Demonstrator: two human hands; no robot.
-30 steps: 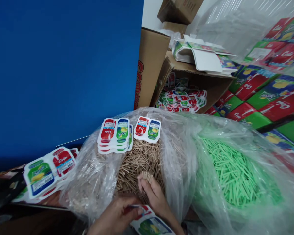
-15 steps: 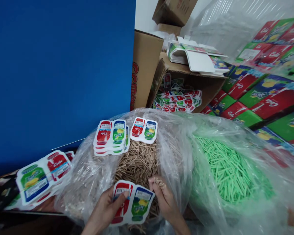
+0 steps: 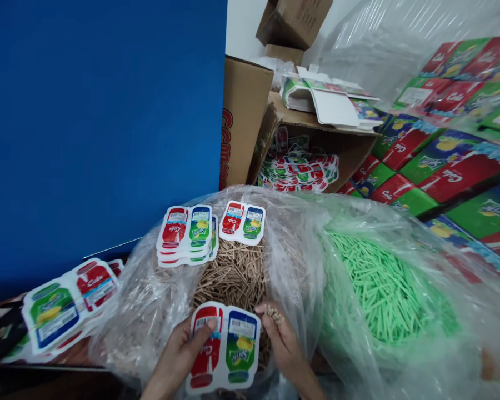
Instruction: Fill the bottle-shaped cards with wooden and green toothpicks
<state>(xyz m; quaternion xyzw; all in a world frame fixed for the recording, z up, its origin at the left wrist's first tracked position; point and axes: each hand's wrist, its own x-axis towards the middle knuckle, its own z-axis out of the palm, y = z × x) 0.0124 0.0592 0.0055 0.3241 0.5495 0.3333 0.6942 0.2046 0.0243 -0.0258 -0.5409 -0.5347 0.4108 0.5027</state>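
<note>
My left hand (image 3: pixel 177 353) grips a jar-shaped printed packet (image 3: pixel 240 347), red Cola on one half and green-and-blue Sprite on the other, thumb on the red half. Just right of it, my right hand (image 3: pixel 284 344) is closed around a small bunch of thin brown sticks (image 3: pixel 274 313), its fingertips near the packet's right edge. Beneath both hands lies a clear plastic bag full of loose brown sticks (image 3: pixel 235 275). On that bag rest a small pile of like packets (image 3: pixel 183 236) and a separate packet (image 3: pixel 242 223).
Bright green sticks (image 3: pixel 383 289) fill a plastic bag at the right. More packets (image 3: pixel 52 316) lie at the lower left beside a blue panel (image 3: pixel 104 122). Behind stands an open carton (image 3: pixel 358 153) holding many packets; stacked printed boxes (image 3: pixel 450 172) line the right.
The packet in my left hand has turned slightly and sits more level. My right hand keeps its sticks beside it. The whole view has shifted a little.
</note>
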